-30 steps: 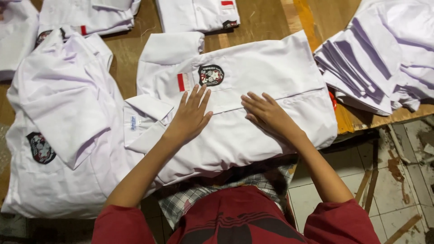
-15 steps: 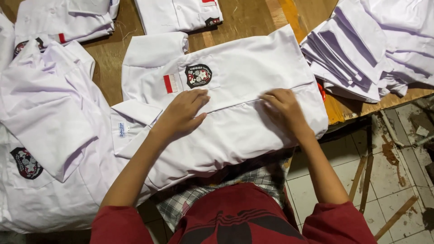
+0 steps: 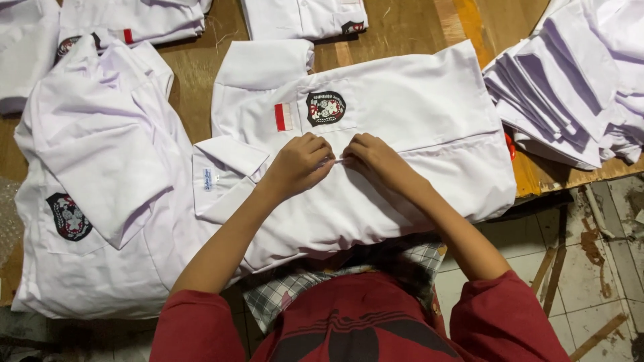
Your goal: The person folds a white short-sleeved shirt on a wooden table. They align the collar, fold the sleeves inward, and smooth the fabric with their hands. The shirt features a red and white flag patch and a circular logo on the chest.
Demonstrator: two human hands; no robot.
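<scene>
A white short-sleeved shirt (image 3: 416, 114) lies spread on the wooden table (image 3: 402, 27), with a dark round badge (image 3: 325, 108) and a small red-and-white patch (image 3: 284, 116) on its chest. My left hand (image 3: 298, 164) and my right hand (image 3: 372, 155) meet at the shirt's front placket just below the badge. Both pinch the fabric edge between fingers and thumb, fingertips almost touching. The shirt's collar (image 3: 228, 157) points left, toward another white shirt.
A second white shirt with a badge (image 3: 100, 201) lies at the left. Folded white shirts (image 3: 302, 17) sit at the far edge. A stack of white shirts (image 3: 570, 80) fills the right. Beyond the table edge is tiled floor (image 3: 590, 268).
My hands lay flat and apart on the shirt; they have come together at the placket and now pinch the fabric. The view has shifted slightly.
</scene>
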